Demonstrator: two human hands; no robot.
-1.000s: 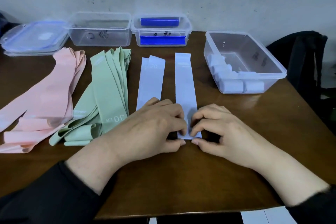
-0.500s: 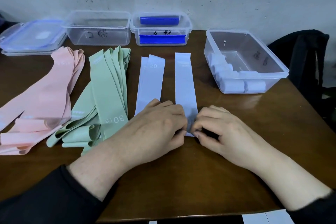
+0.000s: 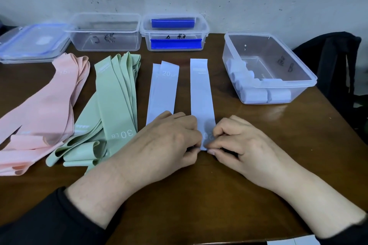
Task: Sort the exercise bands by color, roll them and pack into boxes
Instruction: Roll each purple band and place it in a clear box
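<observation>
A pale blue band lies flat at centre frame, and the left hand and right hand both pinch its near end, so the rolling step appears to be starting. The next move likely calls for an even, tight roll away from the person, then packing it into the box at right holding blue rolls.

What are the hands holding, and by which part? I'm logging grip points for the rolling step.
Both the left hand and right hand pinch the near end of the light blue band lying flat on the table.
</observation>
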